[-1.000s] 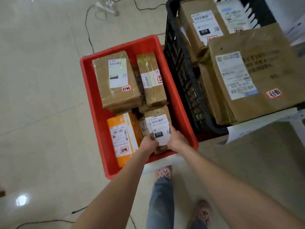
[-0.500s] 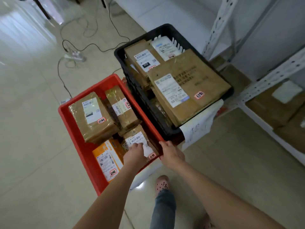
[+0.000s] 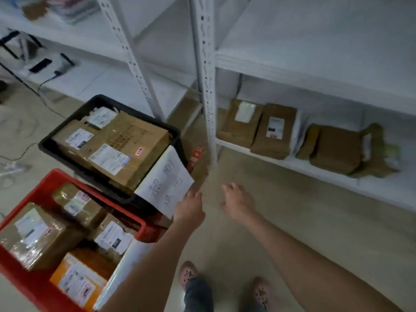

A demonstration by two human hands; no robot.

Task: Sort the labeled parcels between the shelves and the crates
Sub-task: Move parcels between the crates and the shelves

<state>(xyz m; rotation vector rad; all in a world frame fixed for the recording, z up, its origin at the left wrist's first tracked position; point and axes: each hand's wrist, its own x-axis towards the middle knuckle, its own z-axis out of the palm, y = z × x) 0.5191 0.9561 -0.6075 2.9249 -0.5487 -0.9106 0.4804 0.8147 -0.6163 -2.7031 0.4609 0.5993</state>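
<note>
Hands first: the left hand [image 3: 190, 208] is in the air just beside the lower corner of a white paper sheet [image 3: 166, 183] that hangs from the near wall of the black crate [image 3: 48, 147]. This hand holds nothing that I can see. Its fingers are blurred and seen from behind, so I cannot tell if they are straight or curled, or if they touch the sheet. The right hand [image 3: 238, 204] is to the right of the black crate, over the bare floor [image 3: 315, 221]. It is released, with the fingers spread and relaxed, and it grasps nothing.

Inside the black crate lie several brown parcels. The largest one, a flat cardboard box [image 3: 135, 136] with a white label, lies on top and is tilted. On the near left side of the black crate stands the red crate [image 3: 51, 176], touching it or almost touching it. It holds three brown taped parcels [image 3: 33, 235] and one orange box [image 3: 78, 280], all with labels facing up.

To the right of the black crate, behind a white shelf post [image 3: 207, 86], the lowest shelf board [image 3: 315, 171] carries a row of brown shelf packages [image 3: 274, 131], some with white labels. Nearer to the camera than the black crate, two feet in pink clogs [image 3: 186, 272] stand on the floor.
</note>
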